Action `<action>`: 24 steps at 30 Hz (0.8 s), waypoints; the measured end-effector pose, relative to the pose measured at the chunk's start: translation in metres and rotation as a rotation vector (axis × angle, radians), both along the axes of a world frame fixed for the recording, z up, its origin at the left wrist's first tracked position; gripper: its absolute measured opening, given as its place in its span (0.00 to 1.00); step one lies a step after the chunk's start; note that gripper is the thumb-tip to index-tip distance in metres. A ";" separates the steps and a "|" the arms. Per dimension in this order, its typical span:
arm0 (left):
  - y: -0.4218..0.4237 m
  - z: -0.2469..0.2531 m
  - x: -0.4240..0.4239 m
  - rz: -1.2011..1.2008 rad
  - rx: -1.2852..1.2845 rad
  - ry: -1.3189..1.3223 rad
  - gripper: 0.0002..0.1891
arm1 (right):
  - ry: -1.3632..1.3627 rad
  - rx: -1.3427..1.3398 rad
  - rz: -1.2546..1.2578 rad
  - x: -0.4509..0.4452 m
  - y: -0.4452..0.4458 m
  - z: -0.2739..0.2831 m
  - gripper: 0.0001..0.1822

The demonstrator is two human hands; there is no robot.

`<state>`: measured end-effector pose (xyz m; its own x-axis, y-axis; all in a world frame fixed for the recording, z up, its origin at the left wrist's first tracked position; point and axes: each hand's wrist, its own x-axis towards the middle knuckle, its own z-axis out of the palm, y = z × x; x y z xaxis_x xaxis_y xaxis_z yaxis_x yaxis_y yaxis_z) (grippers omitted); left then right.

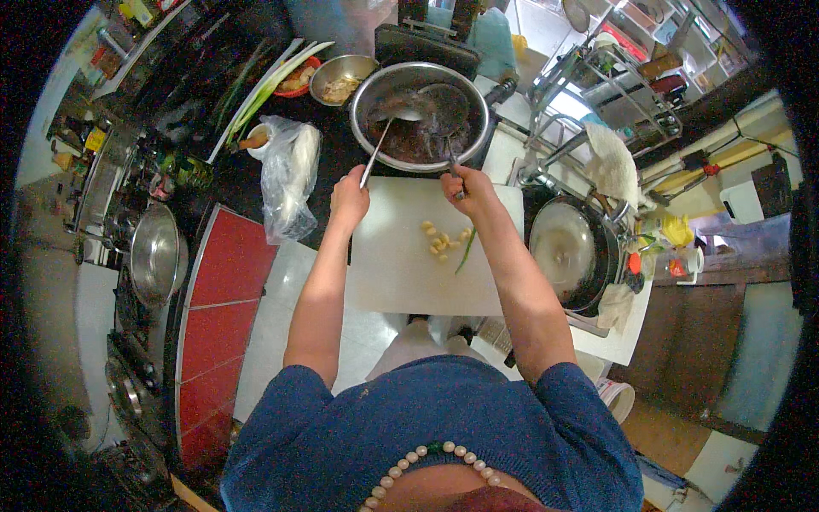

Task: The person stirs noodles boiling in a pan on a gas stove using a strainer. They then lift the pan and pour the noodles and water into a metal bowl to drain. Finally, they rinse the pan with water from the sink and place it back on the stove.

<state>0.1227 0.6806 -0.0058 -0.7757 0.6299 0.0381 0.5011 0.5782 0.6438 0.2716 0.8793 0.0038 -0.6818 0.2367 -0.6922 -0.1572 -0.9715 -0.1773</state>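
My left hand (350, 198) is closed around the metal handle of a ladle (404, 115), whose bowl is in the dark liquid of a large steel basin (484, 121). In my right hand (470, 189) is the handle of a round mesh strainer (445, 105), its head also inside the basin. Below the basin lies a white cutting board (397, 275) with several peeled garlic cloves (440, 242) and a green chili or stalk (466, 253), partly beside my right forearm.
Left of the basin are a bagged white item (295, 179), a cup (259, 142), long green onions (262, 96), a steel bowl (344, 64) and a red basket (313, 62). A sink holding a wok (608, 256) with a lid (562, 246) lies to the right, under a faucet (537, 173).
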 end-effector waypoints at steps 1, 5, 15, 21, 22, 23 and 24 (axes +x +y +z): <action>0.001 0.000 -0.001 0.008 0.000 -0.035 0.21 | 0.038 -0.054 0.027 0.000 0.001 -0.003 0.14; 0.004 0.002 -0.004 0.041 0.022 -0.081 0.20 | 0.086 -0.117 0.097 -0.002 0.009 -0.007 0.13; 0.009 -0.013 -0.029 -0.234 -0.198 0.238 0.31 | -0.062 0.775 0.261 0.045 -0.037 0.022 0.28; 0.018 0.056 0.056 -0.196 -0.028 0.456 0.26 | -0.180 1.106 0.448 0.160 -0.054 -0.014 0.23; 0.019 0.054 0.070 -0.255 0.025 0.429 0.24 | -0.251 1.126 0.438 0.182 -0.056 -0.023 0.20; 0.021 0.050 0.082 -0.341 0.118 0.370 0.22 | -0.324 1.143 0.427 0.203 -0.058 -0.030 0.18; 0.025 0.040 0.099 -0.363 0.167 0.383 0.21 | -0.415 1.184 0.467 0.224 -0.059 -0.033 0.15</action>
